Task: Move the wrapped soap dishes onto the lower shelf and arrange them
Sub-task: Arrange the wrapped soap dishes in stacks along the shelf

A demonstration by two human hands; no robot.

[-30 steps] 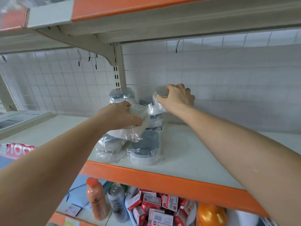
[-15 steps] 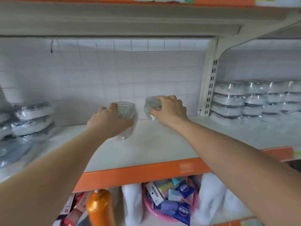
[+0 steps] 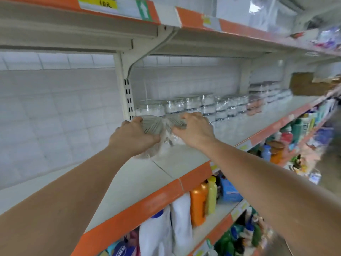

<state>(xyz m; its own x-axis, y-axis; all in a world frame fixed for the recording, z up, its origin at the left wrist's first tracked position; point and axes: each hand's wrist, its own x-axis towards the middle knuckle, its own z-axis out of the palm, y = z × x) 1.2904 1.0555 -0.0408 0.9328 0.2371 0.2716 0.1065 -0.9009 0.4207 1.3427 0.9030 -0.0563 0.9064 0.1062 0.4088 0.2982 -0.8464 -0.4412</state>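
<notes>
Two wrapped soap dishes (image 3: 158,126), one gripped per hand, are now brought beside the stacked row (image 3: 193,106); placement is near.

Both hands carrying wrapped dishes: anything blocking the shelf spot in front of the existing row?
Nothing visible. The left hand and right hand hold wrapped soap dishes over bare shelf before the stacked row.

- I see a white gridded back panel (image 3: 55,111) behind white shelving (image 3: 140,174) with orange edge strips (image 3: 147,202).
- A slotted upright (image 3: 128,97) carries a bracket (image 3: 144,54).
</notes>
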